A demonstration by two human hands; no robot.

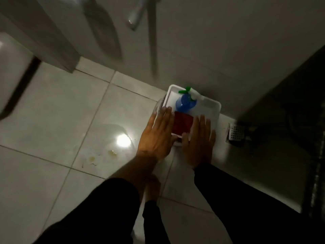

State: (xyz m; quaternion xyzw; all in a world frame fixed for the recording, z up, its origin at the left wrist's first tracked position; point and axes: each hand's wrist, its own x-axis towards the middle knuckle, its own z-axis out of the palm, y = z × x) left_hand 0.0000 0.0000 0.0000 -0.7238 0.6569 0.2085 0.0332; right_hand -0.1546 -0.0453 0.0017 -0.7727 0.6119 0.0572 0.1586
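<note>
The floor [52,120] is made of big pale tiles, shiny and dim, and it meets a plain grey wall [211,50]. A bright spot of light [123,140] shines on one tile, with small yellow spots [112,153] near it. A white tub [211,106] sits on the floor, right against the wall. Inside it stand a blue spray bottle [184,103] and a red pad [182,124], just beside each other.

The left hand [156,134] and the right hand [198,141] are flat over the near edge of the tub, fingers [165,117] straight and close together, pinching nothing. I cannot tell if they touch it.

A metal drain [236,132] is near the tub on the right. A toilet [12,71] is far off on the left. A shower handle [135,16] hangs up on the wall.
</note>
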